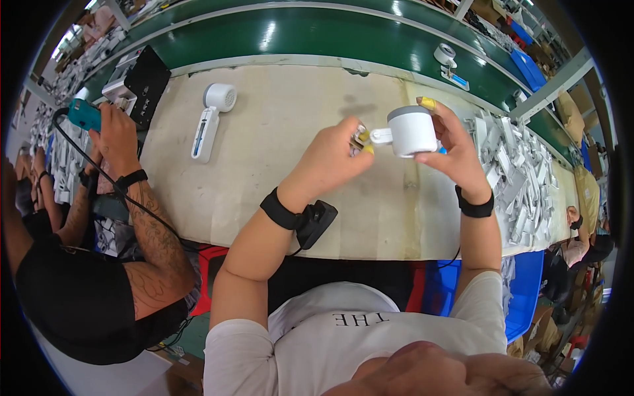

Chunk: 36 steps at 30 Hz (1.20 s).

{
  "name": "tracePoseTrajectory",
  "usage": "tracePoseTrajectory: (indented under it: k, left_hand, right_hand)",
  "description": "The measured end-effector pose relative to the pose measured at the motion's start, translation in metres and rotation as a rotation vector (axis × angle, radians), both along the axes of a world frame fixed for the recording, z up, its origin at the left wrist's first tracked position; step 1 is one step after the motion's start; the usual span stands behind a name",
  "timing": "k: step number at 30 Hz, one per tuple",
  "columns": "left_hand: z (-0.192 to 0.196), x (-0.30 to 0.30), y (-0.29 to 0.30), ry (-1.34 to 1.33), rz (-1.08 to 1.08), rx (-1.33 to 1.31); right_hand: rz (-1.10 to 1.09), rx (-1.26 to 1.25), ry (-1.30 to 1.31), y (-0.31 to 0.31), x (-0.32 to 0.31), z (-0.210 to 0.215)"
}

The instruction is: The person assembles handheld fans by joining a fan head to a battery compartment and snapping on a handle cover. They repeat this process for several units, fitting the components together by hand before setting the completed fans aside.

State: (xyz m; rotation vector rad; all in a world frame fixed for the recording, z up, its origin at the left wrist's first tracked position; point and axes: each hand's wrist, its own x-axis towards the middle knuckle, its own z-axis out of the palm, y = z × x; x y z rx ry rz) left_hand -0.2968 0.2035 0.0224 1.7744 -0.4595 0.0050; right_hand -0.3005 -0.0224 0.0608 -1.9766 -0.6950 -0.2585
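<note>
My right hand (456, 145) grips a white cylindrical device head (414, 136) with a grey rim, thumb below and fingers around its far side. A short white neck (381, 136) sticks out from the head's left side. Close to that neck is my left hand (333, 158), fingers curled in a pinch; what lies between them is too small to make out. Yellow covers wrap some fingertips on both hands. A complete-looking white handheld device (212, 122), with a round slotted head and a long handle, lies on the worktable (277, 119) to the left.
White plastic pieces are heaped (518, 178) at the table's right. A green conveyor (304, 39) runs along the far edge, carrying another white device (446, 56). At left a co-worker's hand (119, 138) holds a teal tool (84, 115) near a black box (148, 82). A blue bin (528, 290) stands lower right.
</note>
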Motion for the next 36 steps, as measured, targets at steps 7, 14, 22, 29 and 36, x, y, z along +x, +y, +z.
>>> tracePoseTrajectory:
  k: [7,14,22,29,36]
  left_hand:
    - [-0.006,-0.01,-0.013,0.006,-0.152,0.183]
    - [-0.007,-0.011,-0.013,0.164,-0.21,0.071]
    - [0.004,-0.013,-0.01,0.366,-0.314,-0.211]
    - [0.002,-0.003,-0.015,0.217,-0.224,-0.718]
    - [-0.006,0.0,0.011,0.203,-0.083,-0.519]
  right_hand:
    - [0.22,-0.304,0.165,0.003,0.004,0.044]
    - [0.163,-0.196,0.287,0.008,0.014,0.03]
    - [0.093,-0.123,0.135,0.011,0.008,0.015]
    - [-0.427,-0.635,-0.336,-0.077,0.006,-0.007]
    - [-0.772,-0.988,-0.215,-0.162,-0.025,-0.007]
